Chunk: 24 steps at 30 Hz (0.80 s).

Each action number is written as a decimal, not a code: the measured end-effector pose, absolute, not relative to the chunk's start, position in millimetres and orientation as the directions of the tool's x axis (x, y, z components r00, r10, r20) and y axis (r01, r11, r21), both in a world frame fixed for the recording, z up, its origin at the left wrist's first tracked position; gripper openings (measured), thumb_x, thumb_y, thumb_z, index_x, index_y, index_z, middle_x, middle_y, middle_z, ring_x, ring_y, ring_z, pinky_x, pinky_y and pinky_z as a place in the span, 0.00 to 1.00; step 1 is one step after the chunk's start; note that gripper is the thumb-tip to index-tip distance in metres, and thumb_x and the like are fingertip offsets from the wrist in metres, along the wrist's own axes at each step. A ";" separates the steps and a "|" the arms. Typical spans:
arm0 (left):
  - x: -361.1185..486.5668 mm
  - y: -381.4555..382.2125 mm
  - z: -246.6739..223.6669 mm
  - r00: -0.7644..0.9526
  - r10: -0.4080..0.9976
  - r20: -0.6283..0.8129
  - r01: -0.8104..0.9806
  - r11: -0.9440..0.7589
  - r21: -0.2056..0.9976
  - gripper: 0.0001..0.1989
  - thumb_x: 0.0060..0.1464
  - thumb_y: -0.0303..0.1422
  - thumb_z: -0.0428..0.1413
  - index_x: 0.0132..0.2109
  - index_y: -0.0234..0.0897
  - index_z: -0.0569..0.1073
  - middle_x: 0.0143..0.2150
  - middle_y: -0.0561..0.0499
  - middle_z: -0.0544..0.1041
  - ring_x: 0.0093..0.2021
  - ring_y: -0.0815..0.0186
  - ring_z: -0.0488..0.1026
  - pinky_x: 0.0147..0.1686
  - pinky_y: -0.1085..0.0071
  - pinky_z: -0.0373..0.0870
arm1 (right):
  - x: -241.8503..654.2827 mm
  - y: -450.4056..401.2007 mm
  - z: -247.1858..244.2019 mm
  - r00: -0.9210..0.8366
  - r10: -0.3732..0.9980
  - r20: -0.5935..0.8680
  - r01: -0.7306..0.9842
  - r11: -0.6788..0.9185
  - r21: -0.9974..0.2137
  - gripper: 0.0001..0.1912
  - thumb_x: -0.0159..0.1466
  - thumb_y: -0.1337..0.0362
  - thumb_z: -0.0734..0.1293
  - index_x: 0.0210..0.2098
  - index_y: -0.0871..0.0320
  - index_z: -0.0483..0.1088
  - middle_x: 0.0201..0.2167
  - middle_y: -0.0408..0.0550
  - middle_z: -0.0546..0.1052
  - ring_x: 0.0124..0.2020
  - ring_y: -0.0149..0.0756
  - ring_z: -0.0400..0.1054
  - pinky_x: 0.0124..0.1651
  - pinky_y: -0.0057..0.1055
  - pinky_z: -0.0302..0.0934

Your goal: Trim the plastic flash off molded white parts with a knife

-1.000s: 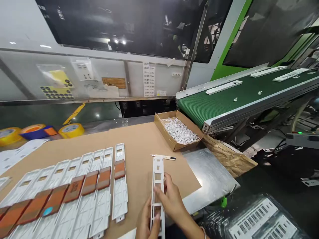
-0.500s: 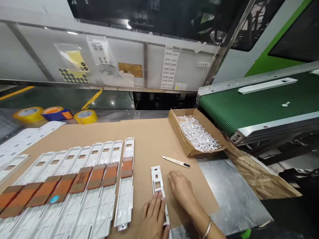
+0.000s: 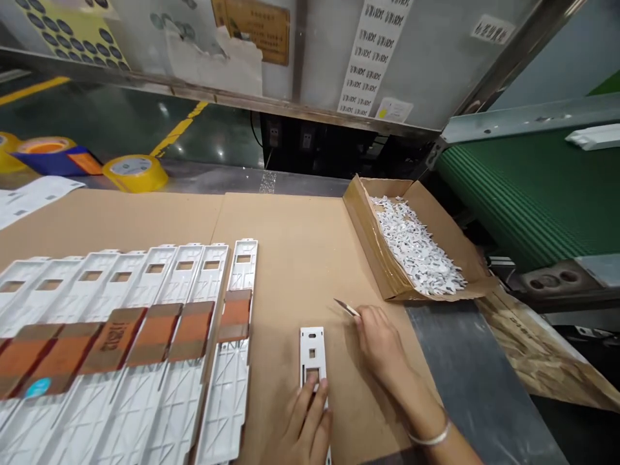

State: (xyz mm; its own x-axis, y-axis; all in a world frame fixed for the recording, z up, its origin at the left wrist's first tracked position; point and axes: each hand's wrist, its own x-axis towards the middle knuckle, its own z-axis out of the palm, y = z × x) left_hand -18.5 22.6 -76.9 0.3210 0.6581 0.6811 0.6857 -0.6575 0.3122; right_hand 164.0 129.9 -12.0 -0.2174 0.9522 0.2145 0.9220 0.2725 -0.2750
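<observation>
A narrow white plastic panel [image 3: 312, 342] with square cutouts lies lengthwise on the cardboard in front of me. My left hand [image 3: 303, 423] rests over its near part, the fingers bent down onto it around a cutout and holding it against the surface. Just right of it, my right hand [image 3: 382, 342] is closed around a slim craft knife [image 3: 352, 310], whose handle is mostly hidden in the fingers. The blade points up and left, apart from the panel. Left of my left hand lies a similar white panel [image 3: 225, 394] with a brown-orange block [image 3: 236, 315] across it.
Several white panels [image 3: 145, 400] lie side by side at the left under more brown-orange blocks [image 3: 154, 332]. A cardboard box [image 3: 371, 242] of small white plastic pieces [image 3: 416, 248] stands at the back right, beside a green conveyor belt [image 3: 527, 187]. Tape rolls [image 3: 135, 173] sit at the back left.
My right hand has taken up the craft knife from the cardboard and moved slightly right. My left hand stays on the panel. The view has shifted closer and lower.
</observation>
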 end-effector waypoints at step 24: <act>-23.2 24.3 -48.7 0.395 0.728 0.561 0.771 -0.595 0.228 0.12 0.56 0.25 0.47 0.42 0.34 0.74 0.46 0.38 0.77 0.51 0.56 0.71 0.60 0.63 0.54 | 150.4 84.7 30.7 -0.399 0.913 0.085 0.908 0.406 -0.099 0.16 0.71 0.63 0.53 0.45 0.59 0.71 0.26 0.46 0.70 0.26 0.34 0.64 0.30 0.29 0.53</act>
State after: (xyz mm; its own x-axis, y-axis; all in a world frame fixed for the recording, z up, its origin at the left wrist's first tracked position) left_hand -23.2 24.3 -48.7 0.3954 0.7276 0.5606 0.7711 -0.5946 0.2278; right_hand 150.4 84.7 30.7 -0.3991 0.9129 0.0852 0.9083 0.4063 -0.0992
